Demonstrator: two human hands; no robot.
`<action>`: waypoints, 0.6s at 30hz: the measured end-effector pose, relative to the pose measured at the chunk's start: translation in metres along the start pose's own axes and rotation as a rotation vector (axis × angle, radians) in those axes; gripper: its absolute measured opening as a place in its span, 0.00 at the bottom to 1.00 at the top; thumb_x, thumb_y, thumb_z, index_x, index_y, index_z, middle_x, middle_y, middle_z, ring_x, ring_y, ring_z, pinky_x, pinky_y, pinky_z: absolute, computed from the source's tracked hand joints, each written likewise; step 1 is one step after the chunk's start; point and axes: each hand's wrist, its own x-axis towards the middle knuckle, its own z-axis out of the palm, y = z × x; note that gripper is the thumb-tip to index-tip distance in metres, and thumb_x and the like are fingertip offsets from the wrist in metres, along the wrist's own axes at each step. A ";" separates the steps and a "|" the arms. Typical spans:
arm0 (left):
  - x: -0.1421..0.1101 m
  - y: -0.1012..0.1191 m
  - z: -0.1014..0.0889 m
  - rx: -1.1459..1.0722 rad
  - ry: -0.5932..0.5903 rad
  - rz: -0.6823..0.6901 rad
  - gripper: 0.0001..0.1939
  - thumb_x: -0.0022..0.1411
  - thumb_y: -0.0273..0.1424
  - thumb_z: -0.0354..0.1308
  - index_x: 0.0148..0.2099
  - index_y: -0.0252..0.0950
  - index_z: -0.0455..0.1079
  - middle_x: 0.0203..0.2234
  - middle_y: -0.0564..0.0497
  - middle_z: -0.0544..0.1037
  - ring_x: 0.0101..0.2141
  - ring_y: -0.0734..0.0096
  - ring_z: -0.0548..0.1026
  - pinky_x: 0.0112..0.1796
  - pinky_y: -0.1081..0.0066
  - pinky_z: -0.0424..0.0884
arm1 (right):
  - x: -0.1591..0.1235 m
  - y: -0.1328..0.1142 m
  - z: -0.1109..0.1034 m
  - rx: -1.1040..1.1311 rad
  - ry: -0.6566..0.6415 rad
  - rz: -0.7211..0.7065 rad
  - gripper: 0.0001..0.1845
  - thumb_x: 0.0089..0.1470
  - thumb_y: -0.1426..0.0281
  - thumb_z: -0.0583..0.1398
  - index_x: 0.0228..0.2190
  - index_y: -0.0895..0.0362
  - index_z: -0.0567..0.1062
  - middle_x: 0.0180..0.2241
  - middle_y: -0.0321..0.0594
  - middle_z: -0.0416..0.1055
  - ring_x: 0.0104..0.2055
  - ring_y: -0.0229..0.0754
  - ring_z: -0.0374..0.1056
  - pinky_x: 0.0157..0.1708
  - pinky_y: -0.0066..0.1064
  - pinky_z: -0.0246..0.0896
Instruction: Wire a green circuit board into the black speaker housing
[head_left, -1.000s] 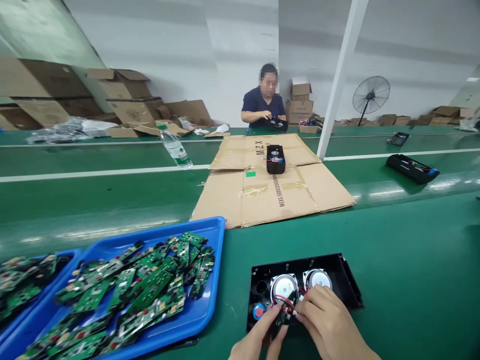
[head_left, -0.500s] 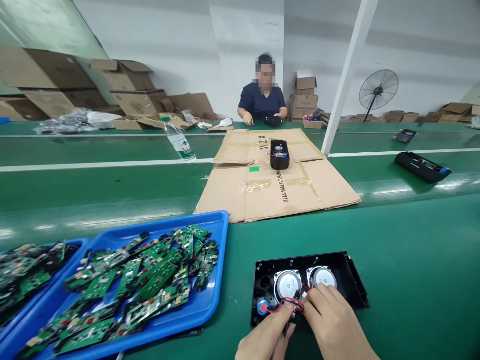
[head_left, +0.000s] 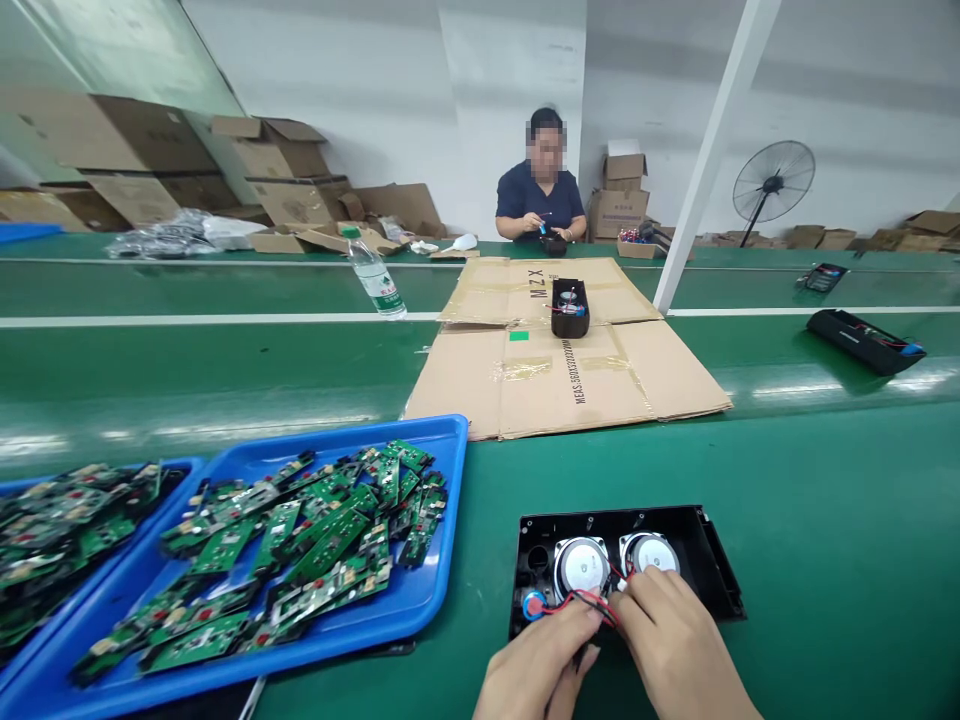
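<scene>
Flat green bench [head_left: 840, 540]: left hand [head_left: 544, 660] and right hand [head_left: 667, 630] pinched close on thin red-and-black wires [head_left: 581, 597] over black plastic housing [head_left: 709, 580]; likely connecting, next needs steady alignment.

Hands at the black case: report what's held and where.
Left hand and right hand pinch at the red and black wires; the exact grip is hidden.

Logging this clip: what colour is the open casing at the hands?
Black; the casing shows best in the head view.

"MZX" on flattened cardboard [head_left: 472, 290], "MEAS:560X…" on its nearer panel [head_left: 540, 410]
</scene>
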 end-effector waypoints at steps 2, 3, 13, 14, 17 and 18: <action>0.003 0.001 -0.003 -0.044 0.018 -0.043 0.10 0.67 0.27 0.48 0.49 0.39 0.64 0.37 0.50 0.80 0.37 0.75 0.79 0.41 0.83 0.72 | 0.001 0.002 -0.002 0.034 0.004 0.043 0.19 0.66 0.71 0.42 0.34 0.60 0.70 0.27 0.39 0.65 0.27 0.37 0.59 0.26 0.28 0.51; 0.004 0.001 -0.003 -0.076 0.028 -0.075 0.09 0.67 0.30 0.48 0.49 0.40 0.63 0.36 0.51 0.80 0.36 0.75 0.79 0.40 0.83 0.72 | 0.002 0.002 -0.003 0.060 -0.018 0.052 0.19 0.66 0.69 0.41 0.38 0.59 0.70 0.30 0.39 0.66 0.29 0.36 0.62 0.27 0.27 0.55; 0.000 0.005 0.004 -0.196 0.127 -0.189 0.09 0.67 0.33 0.48 0.48 0.44 0.66 0.35 0.53 0.80 0.36 0.72 0.79 0.41 0.76 0.74 | 0.001 0.003 -0.001 0.164 -0.122 0.085 0.17 0.65 0.70 0.41 0.37 0.56 0.68 0.33 0.40 0.67 0.30 0.38 0.65 0.24 0.28 0.64; 0.000 0.005 0.004 -0.212 0.135 -0.196 0.09 0.67 0.33 0.49 0.48 0.45 0.66 0.35 0.53 0.80 0.35 0.72 0.79 0.41 0.75 0.75 | 0.001 0.002 -0.001 0.167 -0.118 0.081 0.17 0.65 0.70 0.41 0.37 0.56 0.68 0.33 0.40 0.67 0.30 0.38 0.65 0.24 0.29 0.64; -0.001 0.008 0.006 -0.275 0.172 -0.264 0.09 0.66 0.33 0.51 0.47 0.45 0.68 0.34 0.53 0.80 0.30 0.73 0.79 0.36 0.76 0.76 | -0.001 0.002 0.001 0.171 -0.090 0.076 0.14 0.64 0.71 0.44 0.37 0.57 0.68 0.33 0.42 0.66 0.32 0.39 0.65 0.26 0.29 0.66; -0.002 0.009 0.008 -0.308 0.194 -0.310 0.08 0.65 0.34 0.52 0.46 0.46 0.69 0.35 0.54 0.80 0.28 0.74 0.79 0.35 0.77 0.76 | -0.002 0.002 0.002 0.168 -0.074 0.082 0.14 0.64 0.70 0.45 0.38 0.57 0.69 0.34 0.42 0.65 0.32 0.38 0.65 0.27 0.29 0.66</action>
